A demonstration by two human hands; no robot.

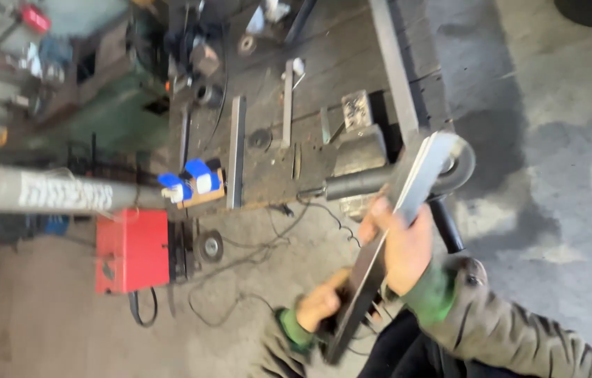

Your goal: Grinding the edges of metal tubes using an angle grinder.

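Concrete floor (555,175), stained and grey, filled the right side of my view, with a cluttered steel workbench (352,63) above the hands. On it lay several flat steel offcuts (236,150) and a bench vise (360,150). To the left I saw a red welding machine (131,250) on the ground beside a small wheel (210,246), and a blue-and-white object (191,180) at the bench edge.

I held 1 long flat steel bar (387,238) in 2 hands. My right hand (404,248) was clamped around its middle, fingers wrapped over the upper edge. My left hand (320,304) gripped the lower end, nearer my body. The bar ran diagonally between them, its upper end reaching past the right hand to a thick metal ring (458,164) beside the vise. Motion blur softened the edges.
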